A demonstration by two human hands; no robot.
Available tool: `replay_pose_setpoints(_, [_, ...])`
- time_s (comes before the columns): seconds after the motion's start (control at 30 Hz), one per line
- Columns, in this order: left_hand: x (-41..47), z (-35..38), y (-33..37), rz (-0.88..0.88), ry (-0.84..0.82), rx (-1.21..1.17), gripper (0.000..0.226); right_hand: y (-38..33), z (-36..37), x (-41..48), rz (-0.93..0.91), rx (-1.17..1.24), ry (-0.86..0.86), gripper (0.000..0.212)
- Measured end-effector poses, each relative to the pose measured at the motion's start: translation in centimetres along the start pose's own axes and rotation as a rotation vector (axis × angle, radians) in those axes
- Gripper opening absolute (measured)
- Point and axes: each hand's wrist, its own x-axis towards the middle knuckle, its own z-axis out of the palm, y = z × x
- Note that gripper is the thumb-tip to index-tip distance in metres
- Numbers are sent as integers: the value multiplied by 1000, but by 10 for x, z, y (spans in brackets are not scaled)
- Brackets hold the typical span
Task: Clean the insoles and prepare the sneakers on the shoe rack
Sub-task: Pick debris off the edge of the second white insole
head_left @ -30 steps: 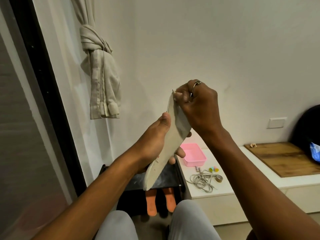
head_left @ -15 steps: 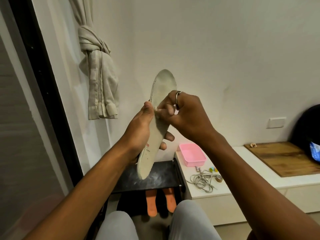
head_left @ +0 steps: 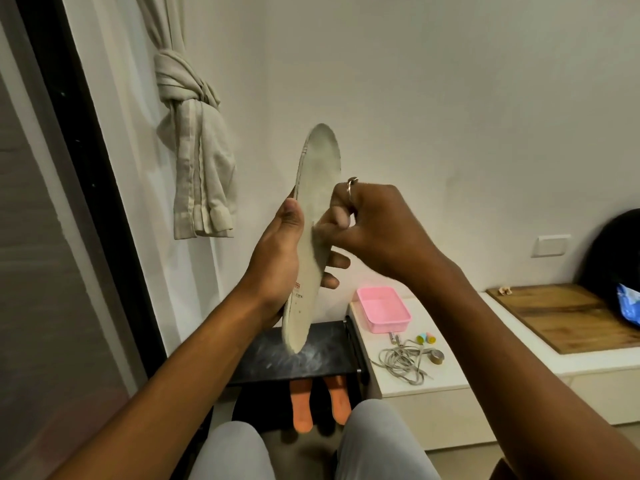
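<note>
A person, seen from their own head, holds a pale grey-green insole (head_left: 318, 216) upright at chest height, toe end up and heel end down, above the dark top shelf of a shoe rack (head_left: 311, 362). The left hand (head_left: 277, 258) grips the insole's middle. Its thumb lies along the near edge and its fingers wrap behind, their tips showing on the far side. This probably steadies the floppy piece and turns its upper face towards the other hand for cleaning.

The right hand (head_left: 374, 230), wearing a ring (head_left: 352, 185), has its fingers curled, with thumb and fingertips at that face. Blur hides whether they pinch the edge or only rub it.

The insole is thin, long and rounded at both ends. It looks like matt, felt-like foam, with small red print near the heel. The shelf below is glossy black and streaked with pale dust, so loosened dirt would likely fall there.

Under the shelf, two orange sole-shaped pieces (head_left: 301, 407) lie side by side. Whether they sit inside sneakers cannot be told.

To the right, a white bench (head_left: 450, 382) carries a pink plastic tray (head_left: 382, 308) and a loose tangle of grey cord (head_left: 403, 362).
</note>
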Motion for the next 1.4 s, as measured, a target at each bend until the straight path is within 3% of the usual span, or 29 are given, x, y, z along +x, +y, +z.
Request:
replay_pose_setpoints(0.1, [0, -4, 2, -34, -6, -15, 56, -4, 7, -2, -45, -26, -58, 38])
replay_pose_setpoints(0.27, [-1, -2, 2, -42, -72, 38, 64, 18, 12, 6, -179, -141, 315, 32])
replay_pose_setpoints(0.5, [-3, -2, 5, -55, -161, -11, 63, 31, 7, 7, -160, -149, 528, 35])
replay_pose_setpoints(0.63, [0, -4, 2, -75, -121, -47, 68, 22, 6, 5, -34, 29, 349, 42])
replay_pose_setpoints(0.9, [3, -3, -7, -112, -3, -49, 62, -5, 5, -3, 46, 51, -140, 36])
replay_pose_setpoints(1.0, [5, -9, -5, -109, -2, 2, 64, -4, 10, -2, -25, 0, -71, 29])
replay_pose_setpoints(1.2, [1, -3, -3, -85, -119, 24, 71, 23, 12, 6, -175, -182, 338, 38])
replay_pose_setpoints(1.4, [3, -2, -6, -67, -81, -7, 68, 22, 6, 6, -71, -123, 197, 47])
